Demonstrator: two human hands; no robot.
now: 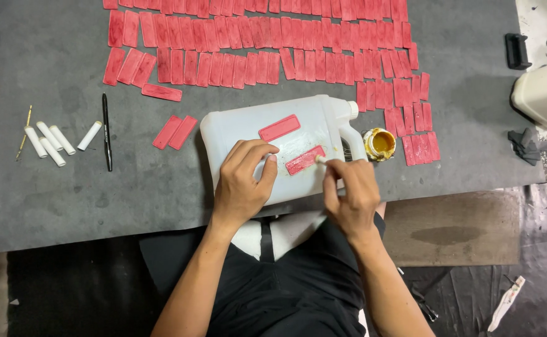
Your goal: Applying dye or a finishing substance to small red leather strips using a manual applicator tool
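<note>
A white plastic jug lies on its side on the grey mat in front of me. Two red flat strips rest on it: one near the top, one lower down. My left hand presses on the jug, its fingertips by the left end of the lower strip. My right hand pinches a small pale applicator whose tip touches the right end of that strip. A small open pot of yellow glue stands just right of the jug's handle.
Many red strips lie in rows across the back of the mat, and two more lie left of the jug. White tubes, a black pen and a thin stick sit at left. Another white container stands at the right edge.
</note>
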